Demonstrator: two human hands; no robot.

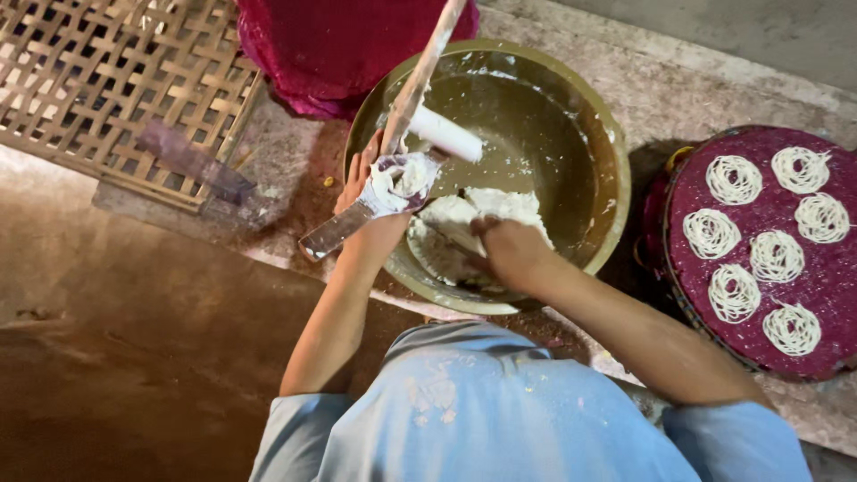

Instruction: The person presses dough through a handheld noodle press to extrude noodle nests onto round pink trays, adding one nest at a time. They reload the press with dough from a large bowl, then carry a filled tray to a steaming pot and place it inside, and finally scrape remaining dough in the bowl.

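A large brass-coloured bowl (600, 134) holds a lump of white dough (500, 207). My left hand (361, 183) grips a long-handled press (412, 89) over the bowl's left rim. The press's cup is smeared with dough, and a white cylinder (445, 134) sticks out of it to the right. My right hand (511, 254) reaches into the bowl, fingers closed on the near edge of the dough.
A round dark-red tray (826, 286) at the right carries several white noodle coils. A woven bamboo mat (98, 80) lies at top left with a dark bar-shaped tool (192, 161) on its edge. Magenta cloth (330, 45) sits behind the bowl. Brown floor spreads at left.
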